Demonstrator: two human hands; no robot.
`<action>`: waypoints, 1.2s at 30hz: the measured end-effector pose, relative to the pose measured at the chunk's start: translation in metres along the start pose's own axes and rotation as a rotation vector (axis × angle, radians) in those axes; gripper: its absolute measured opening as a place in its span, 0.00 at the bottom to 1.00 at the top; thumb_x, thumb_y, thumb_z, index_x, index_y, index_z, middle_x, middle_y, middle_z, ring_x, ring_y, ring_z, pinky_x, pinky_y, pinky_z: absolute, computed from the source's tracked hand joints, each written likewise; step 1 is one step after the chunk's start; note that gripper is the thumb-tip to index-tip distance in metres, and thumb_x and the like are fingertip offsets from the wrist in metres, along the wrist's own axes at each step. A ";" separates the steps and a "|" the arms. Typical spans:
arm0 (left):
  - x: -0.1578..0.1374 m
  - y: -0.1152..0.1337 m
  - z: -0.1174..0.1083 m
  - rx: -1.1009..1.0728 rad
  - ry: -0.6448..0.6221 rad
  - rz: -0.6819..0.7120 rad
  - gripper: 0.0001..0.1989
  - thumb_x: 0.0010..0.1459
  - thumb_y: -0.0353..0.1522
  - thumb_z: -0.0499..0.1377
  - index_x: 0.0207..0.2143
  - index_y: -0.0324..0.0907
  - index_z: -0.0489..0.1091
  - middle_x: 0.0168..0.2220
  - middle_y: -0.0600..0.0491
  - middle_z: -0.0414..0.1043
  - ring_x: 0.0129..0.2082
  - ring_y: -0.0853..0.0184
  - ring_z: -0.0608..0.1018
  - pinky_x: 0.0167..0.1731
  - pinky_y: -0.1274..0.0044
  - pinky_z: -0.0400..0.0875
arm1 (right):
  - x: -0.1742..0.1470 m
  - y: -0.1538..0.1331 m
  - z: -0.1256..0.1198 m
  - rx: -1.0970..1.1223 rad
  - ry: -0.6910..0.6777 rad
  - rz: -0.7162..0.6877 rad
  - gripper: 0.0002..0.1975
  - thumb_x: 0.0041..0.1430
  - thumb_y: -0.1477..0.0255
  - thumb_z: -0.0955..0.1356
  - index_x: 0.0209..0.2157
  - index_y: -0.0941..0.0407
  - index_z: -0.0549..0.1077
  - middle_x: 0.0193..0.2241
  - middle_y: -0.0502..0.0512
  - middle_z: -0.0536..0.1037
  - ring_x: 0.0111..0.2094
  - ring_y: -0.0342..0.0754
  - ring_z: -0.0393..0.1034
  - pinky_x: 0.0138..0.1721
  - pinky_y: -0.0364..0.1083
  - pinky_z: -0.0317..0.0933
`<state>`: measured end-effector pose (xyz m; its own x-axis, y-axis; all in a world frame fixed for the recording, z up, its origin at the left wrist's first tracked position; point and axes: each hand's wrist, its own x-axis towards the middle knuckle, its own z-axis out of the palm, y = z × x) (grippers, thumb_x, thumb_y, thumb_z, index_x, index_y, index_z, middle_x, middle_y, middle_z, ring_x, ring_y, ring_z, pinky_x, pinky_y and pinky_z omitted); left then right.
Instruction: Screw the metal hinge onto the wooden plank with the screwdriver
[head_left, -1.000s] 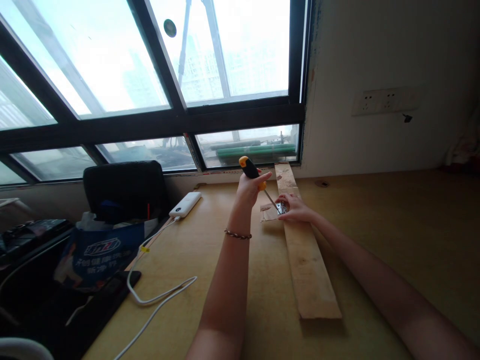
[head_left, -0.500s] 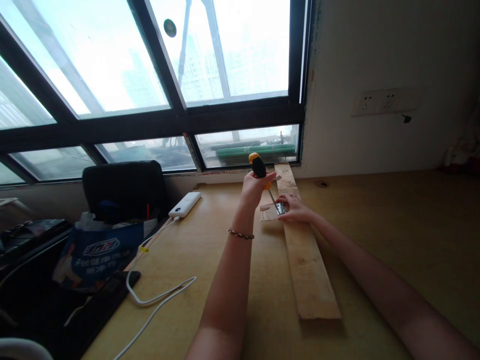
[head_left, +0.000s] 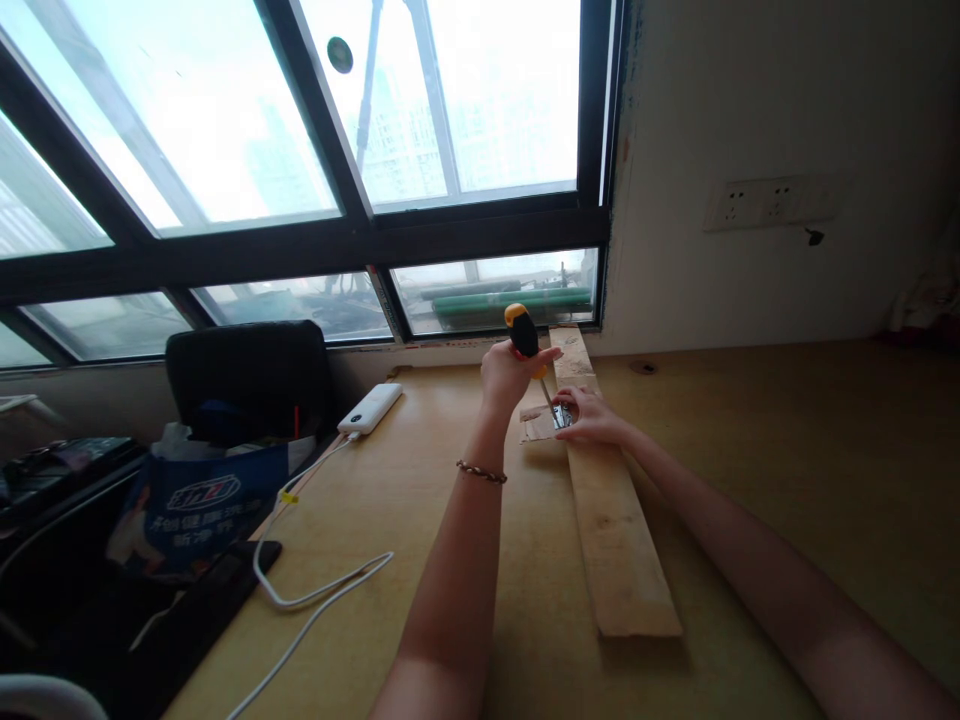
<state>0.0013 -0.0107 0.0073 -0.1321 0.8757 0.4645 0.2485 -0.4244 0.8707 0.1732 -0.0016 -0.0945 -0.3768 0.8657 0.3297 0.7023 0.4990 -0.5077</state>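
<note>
My left hand (head_left: 510,375) is wrapped round the black and yellow handle of a screwdriver (head_left: 523,330). The shaft slants down so that its tip meets a small shiny metal plate, perhaps a hinge (head_left: 561,415). Thumb and fingers of my right hand (head_left: 592,415) grip this metal piece from the right. It lies where a short wooden piece (head_left: 536,424) meets a long wooden board (head_left: 619,530). Screws, if any, are too small to make out.
A white power bank (head_left: 371,408) with a white cable (head_left: 322,600) lies on the left of the wooden table (head_left: 435,480). Beyond that edge stand a black chair (head_left: 247,365) and a blue bag (head_left: 202,510). A window and a wall with sockets (head_left: 776,203) border the back.
The screwdriver's handle and my left hand have shifted slightly to the right, leaving the shaft a little more upright. My right hand and the board stay in place.
</note>
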 end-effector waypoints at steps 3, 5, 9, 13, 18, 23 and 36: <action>0.000 0.004 -0.003 0.015 0.005 0.024 0.11 0.28 0.30 0.69 0.18 0.41 0.71 0.19 0.55 0.67 0.24 0.68 0.69 0.23 0.80 0.54 | 0.000 0.001 0.000 -0.005 0.000 0.004 0.33 0.34 0.61 0.74 0.45 0.55 0.67 0.46 0.55 0.70 0.48 0.55 0.61 0.48 0.51 0.55; 0.001 0.006 -0.004 0.020 0.004 0.039 0.13 0.26 0.28 0.70 0.18 0.42 0.70 0.19 0.55 0.66 0.25 0.68 0.69 0.24 0.80 0.54 | 0.001 0.001 0.001 -0.009 -0.003 0.007 0.33 0.34 0.61 0.74 0.45 0.54 0.67 0.47 0.55 0.70 0.48 0.55 0.60 0.49 0.52 0.55; 0.000 0.012 -0.006 0.023 -0.027 0.050 0.16 0.23 0.24 0.70 0.19 0.42 0.70 0.19 0.55 0.65 0.26 0.67 0.69 0.24 0.80 0.53 | 0.001 0.001 0.001 -0.001 -0.004 0.006 0.33 0.35 0.61 0.74 0.45 0.55 0.67 0.46 0.55 0.71 0.48 0.55 0.61 0.48 0.51 0.55; -0.002 0.016 -0.010 -0.030 -0.075 0.035 0.17 0.22 0.22 0.69 0.20 0.41 0.70 0.19 0.56 0.65 0.26 0.67 0.68 0.24 0.80 0.54 | 0.000 0.002 0.001 -0.002 -0.001 0.004 0.32 0.34 0.61 0.74 0.45 0.55 0.67 0.46 0.55 0.71 0.48 0.55 0.61 0.48 0.52 0.54; -0.004 0.018 -0.013 -0.113 -0.145 0.045 0.16 0.24 0.21 0.68 0.21 0.40 0.68 0.21 0.56 0.68 0.25 0.70 0.68 0.24 0.81 0.56 | 0.001 0.003 0.002 0.011 -0.005 0.006 0.33 0.33 0.61 0.74 0.45 0.55 0.67 0.44 0.55 0.72 0.48 0.55 0.60 0.47 0.51 0.56; -0.005 0.021 -0.009 -0.309 -0.234 -0.031 0.20 0.27 0.18 0.65 0.27 0.40 0.67 0.25 0.55 0.70 0.27 0.69 0.71 0.28 0.80 0.61 | 0.001 0.003 0.003 -0.003 0.009 0.005 0.33 0.33 0.61 0.75 0.44 0.55 0.68 0.45 0.55 0.71 0.48 0.55 0.60 0.47 0.50 0.56; -0.007 0.008 0.024 -0.596 -0.178 -0.112 0.14 0.35 0.28 0.63 0.27 0.38 0.63 0.22 0.60 0.62 0.20 0.78 0.65 0.24 0.81 0.59 | 0.003 0.006 0.004 -0.021 0.019 -0.018 0.32 0.32 0.60 0.75 0.43 0.55 0.69 0.45 0.56 0.71 0.47 0.56 0.61 0.46 0.52 0.56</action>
<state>0.0269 -0.0142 0.0070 0.0484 0.9252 0.3763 -0.3419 -0.3386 0.8766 0.1740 0.0038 -0.0998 -0.3776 0.8556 0.3539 0.7081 0.5132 -0.4851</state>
